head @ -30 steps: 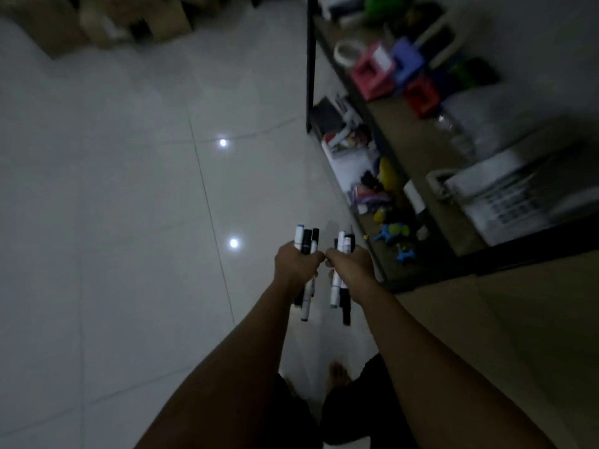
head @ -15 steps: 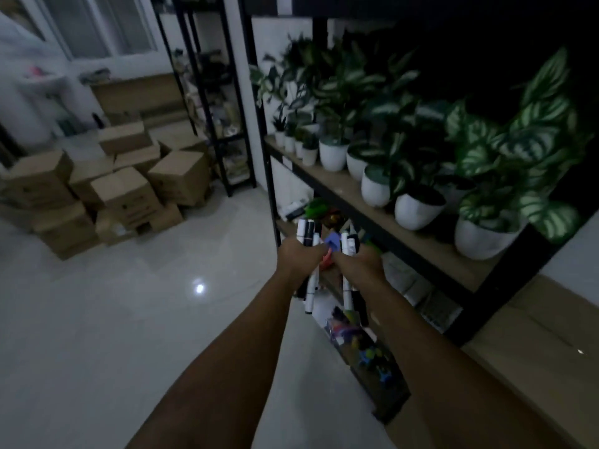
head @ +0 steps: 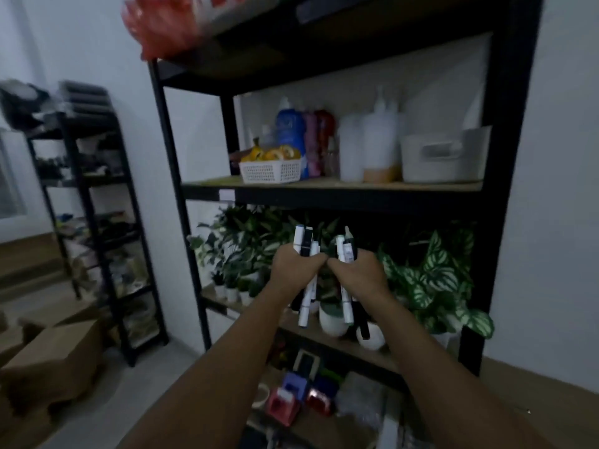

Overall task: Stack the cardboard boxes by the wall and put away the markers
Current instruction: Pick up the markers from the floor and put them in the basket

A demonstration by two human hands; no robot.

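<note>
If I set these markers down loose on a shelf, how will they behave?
The markers in the left hand and those in the right hand look stiff and light. Their barrels look smooth and slim, so they would probably roll or scatter. The white bin would likely contain them better.

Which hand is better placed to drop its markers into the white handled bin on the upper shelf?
Probably the right hand: its bundle of black and white markers is nearer the white handled plastic bin at the shelf's right end. The left hand would cross over.
</note>
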